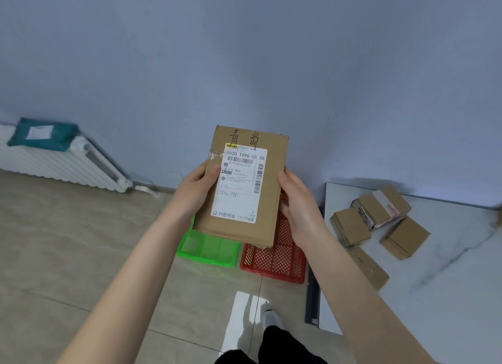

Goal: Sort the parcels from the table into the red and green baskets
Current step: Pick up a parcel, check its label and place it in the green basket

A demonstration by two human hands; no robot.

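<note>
I hold a flat brown cardboard parcel upright in front of me, its white shipping label and handwritten characters facing me. My left hand grips its left edge, thumb on the front. My right hand grips its right edge. Below the parcel on the floor stand the green basket on the left and the red basket on the right, side by side. Both are partly hidden by the parcel. Several brown cardboard parcels lie on the white table at the right.
A white radiator runs along the left wall with a teal plastic mail bag lying on top. The floor is beige tile. My shoe and dark trouser leg are at the bottom, beside the table's dark edge.
</note>
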